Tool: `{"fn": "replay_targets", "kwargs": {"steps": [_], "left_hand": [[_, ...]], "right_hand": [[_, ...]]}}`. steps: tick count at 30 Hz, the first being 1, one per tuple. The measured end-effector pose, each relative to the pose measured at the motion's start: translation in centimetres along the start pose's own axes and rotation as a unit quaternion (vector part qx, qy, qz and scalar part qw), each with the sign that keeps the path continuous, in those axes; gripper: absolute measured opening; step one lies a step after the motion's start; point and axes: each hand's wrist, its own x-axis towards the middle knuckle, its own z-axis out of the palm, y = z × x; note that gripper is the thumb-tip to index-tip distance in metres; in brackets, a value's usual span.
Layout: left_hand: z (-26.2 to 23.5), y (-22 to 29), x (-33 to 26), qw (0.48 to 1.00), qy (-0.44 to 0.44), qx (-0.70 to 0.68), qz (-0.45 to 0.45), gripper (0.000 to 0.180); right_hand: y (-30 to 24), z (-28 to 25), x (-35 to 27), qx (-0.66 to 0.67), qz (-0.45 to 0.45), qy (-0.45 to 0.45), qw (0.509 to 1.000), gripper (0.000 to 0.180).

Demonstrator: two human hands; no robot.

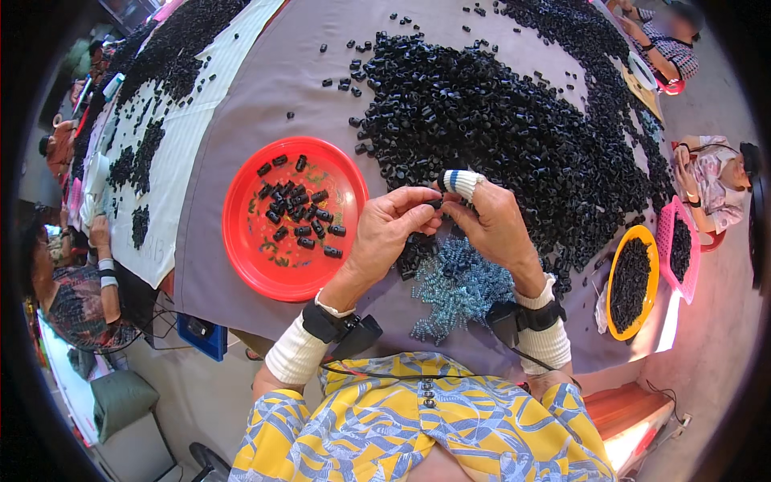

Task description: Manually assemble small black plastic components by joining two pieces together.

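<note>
My left hand (pixel 389 231) and my right hand (pixel 496 229) meet over the table's near side, their fingertips pinched together on a small black cylindrical part (pixel 434 204). Its finer shape is mostly hidden by the fingers. A white finger sleeve with dark stripes (pixel 463 182) covers one right finger. Just below the hands lies a heap of pale blue translucent coil-like pieces (pixel 462 291). To the left, a round red plate (pixel 241 249) carries several short black cylinders (pixel 299 201). Beyond the hands spreads a large pile of loose black plastic parts (pixel 474 112).
At the right stand a yellow oval tray (pixel 614 293) and a pink basket (pixel 691 269), both holding black parts. A blue bin (pixel 201 337) is below the table's left edge. Other people sit along both sides. A dark cable crosses before my torso.
</note>
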Motion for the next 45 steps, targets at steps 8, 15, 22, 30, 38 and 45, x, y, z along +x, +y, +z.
{"fn": "replay_targets", "kwargs": {"steps": [8, 15, 22, 30, 38, 45], "left_hand": [[0.4, 0.6, 0.1, 1.0, -0.012, 0.019, 0.018, 0.021], [0.6, 2.2, 0.7, 0.996, -0.013, 0.075, 0.04, 0.02], [-1.1, 2.4, 0.6, 0.998, 0.05, -0.027, 0.03, 0.02], [-1.6, 1.6, 0.4, 0.997, 0.059, -0.038, 0.01, 0.022], [-1.6, 1.1, 0.4, 0.997, 0.06, -0.043, -0.009, 0.022], [-1.3, 0.1, 0.9, 0.996, 0.061, -0.057, -0.028, 0.021]], "right_hand": [[0.0, -1.0, 0.9, 0.085, 0.07, -0.046, 0.993, 0.022], [1.0, -0.9, 2.1, 0.165, 0.106, -0.023, 0.98, 0.026], [3.9, -0.8, 0.3, -0.016, 0.076, -0.032, 0.996, 0.018], [5.0, 2.7, -0.2, -0.322, -0.054, -0.123, 0.937, 0.004], [5.7, 2.7, -0.1, -0.284, -0.075, -0.099, 0.951, 0.006], [1.7, -0.2, 0.5, -0.118, -0.063, -0.054, 0.99, 0.014]]}}
